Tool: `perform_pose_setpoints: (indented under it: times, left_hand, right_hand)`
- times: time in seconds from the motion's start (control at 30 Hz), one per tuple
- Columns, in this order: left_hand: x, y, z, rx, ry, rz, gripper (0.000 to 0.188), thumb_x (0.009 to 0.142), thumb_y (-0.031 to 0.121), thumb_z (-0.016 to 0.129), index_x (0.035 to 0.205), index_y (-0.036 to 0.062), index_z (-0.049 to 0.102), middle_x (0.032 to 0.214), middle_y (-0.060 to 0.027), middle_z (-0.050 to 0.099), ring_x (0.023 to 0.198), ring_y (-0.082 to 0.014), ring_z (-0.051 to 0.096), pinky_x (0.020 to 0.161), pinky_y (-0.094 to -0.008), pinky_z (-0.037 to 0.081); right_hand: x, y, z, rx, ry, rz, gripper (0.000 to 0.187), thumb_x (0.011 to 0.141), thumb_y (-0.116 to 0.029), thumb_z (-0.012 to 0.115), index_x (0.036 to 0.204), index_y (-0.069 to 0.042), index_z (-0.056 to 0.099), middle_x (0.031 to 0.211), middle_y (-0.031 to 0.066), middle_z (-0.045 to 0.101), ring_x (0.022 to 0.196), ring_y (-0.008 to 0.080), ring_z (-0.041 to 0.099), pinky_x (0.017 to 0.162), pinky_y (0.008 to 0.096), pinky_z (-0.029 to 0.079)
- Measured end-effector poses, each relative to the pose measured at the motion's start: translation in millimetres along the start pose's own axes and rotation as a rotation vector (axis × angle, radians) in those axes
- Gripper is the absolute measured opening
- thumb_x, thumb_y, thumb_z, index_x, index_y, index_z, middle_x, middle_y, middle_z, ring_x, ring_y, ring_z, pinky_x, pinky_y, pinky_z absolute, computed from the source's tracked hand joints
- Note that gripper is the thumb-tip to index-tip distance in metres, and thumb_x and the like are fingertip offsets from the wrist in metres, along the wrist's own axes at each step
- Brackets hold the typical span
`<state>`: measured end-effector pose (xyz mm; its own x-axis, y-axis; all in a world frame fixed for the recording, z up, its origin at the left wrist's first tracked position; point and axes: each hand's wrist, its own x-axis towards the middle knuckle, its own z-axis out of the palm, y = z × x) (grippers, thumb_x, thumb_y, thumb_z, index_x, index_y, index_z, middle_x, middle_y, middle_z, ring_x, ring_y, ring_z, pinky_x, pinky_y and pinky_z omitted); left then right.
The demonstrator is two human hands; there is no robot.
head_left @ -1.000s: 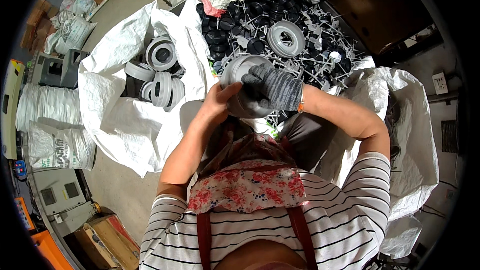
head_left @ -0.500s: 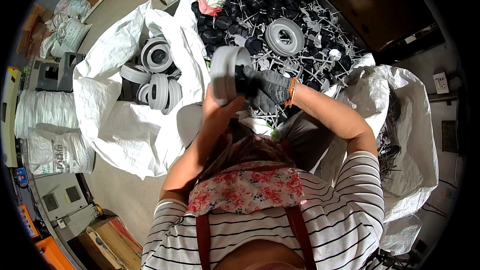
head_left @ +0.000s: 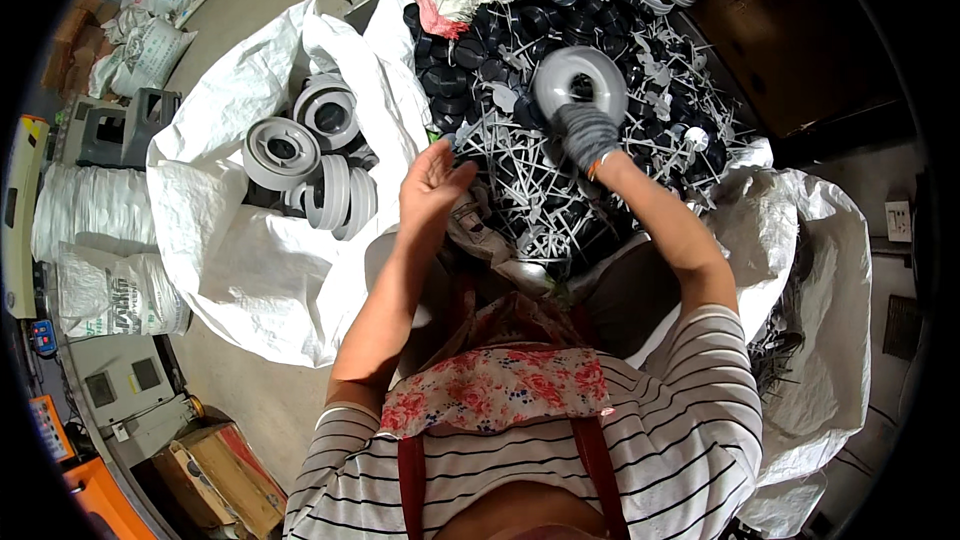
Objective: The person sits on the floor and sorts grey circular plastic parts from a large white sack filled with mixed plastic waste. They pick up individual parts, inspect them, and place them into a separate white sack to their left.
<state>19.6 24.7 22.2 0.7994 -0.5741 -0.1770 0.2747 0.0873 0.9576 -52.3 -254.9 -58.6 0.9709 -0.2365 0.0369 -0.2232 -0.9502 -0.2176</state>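
My right hand (head_left: 587, 135), in a grey knitted glove, grips the near rim of a grey plastic ring (head_left: 606, 70) with a wide centre hole. The ring sits on a heap of black round caps (head_left: 450, 80) and thin grey plastic stems (head_left: 545, 180). My left hand (head_left: 432, 180) is bare and holds nothing, its fingers loosely apart, at the left edge of the heap. To the left, an open white woven sack (head_left: 205, 230) contains several similar grey rings (head_left: 282, 153), some on edge and some lying flat.
Another white sack (head_left: 835, 320) with dark plastic pieces stands at my right. A dark brown panel (head_left: 770, 40) rises beyond the heap. Wrapped white bundles (head_left: 95, 220), a grey cabinet (head_left: 125, 395) and a cardboard box (head_left: 220, 480) line the left side.
The ring I held in both hands has left them, and a ring now lies face up in the left sack. My right hand has moved up and right onto another ring.
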Motion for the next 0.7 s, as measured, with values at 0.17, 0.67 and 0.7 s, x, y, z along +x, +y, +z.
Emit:
perform_pose_setpoints:
  times: [0.17, 0.67, 0.7]
  left_hand:
    - [29, -18, 9, -0.211, 0.060, -0.339, 0.035, 0.082, 0.015, 0.065, 0.112, -0.0004, 0.054, 0.097, -0.0109, 0.061, 0.086, -0.0208, 0.060, 0.075, -0.0315, 0.048]
    - [13, -14, 12, -0.181, 0.076, -0.354, 0.031, 0.082, 0.019, 0.068, 0.103, -0.0026, 0.059, 0.086, -0.0100, 0.065, 0.073, -0.0220, 0.064, 0.065, -0.0332, 0.053]
    - [7, -14, 14, -0.416, 0.039, -0.347, 0.033, 0.084, 0.015, 0.064, 0.108, -0.0056, 0.056, 0.091, -0.0125, 0.064, 0.081, -0.0244, 0.065, 0.071, -0.0358, 0.054]
  right_hand:
    - [-24, -82, -37, 0.130, -0.014, -0.583, 0.024, 0.083, -0.017, 0.047, 0.087, 0.002, 0.062, 0.076, 0.0193, 0.061, 0.070, 0.0340, 0.061, 0.061, 0.0408, 0.050]
    - [7, -92, -75, 0.544, 0.001, 0.152, 0.059, 0.063, -0.033, 0.078, 0.104, 0.000, 0.053, 0.098, 0.0180, 0.059, 0.095, 0.0328, 0.057, 0.086, 0.0381, 0.046]
    - [-4, -93, -68, 0.615, 0.081, 0.013, 0.056, 0.063, -0.035, 0.077, 0.102, -0.001, 0.055, 0.096, 0.0181, 0.059, 0.094, 0.0330, 0.057, 0.086, 0.0376, 0.046]
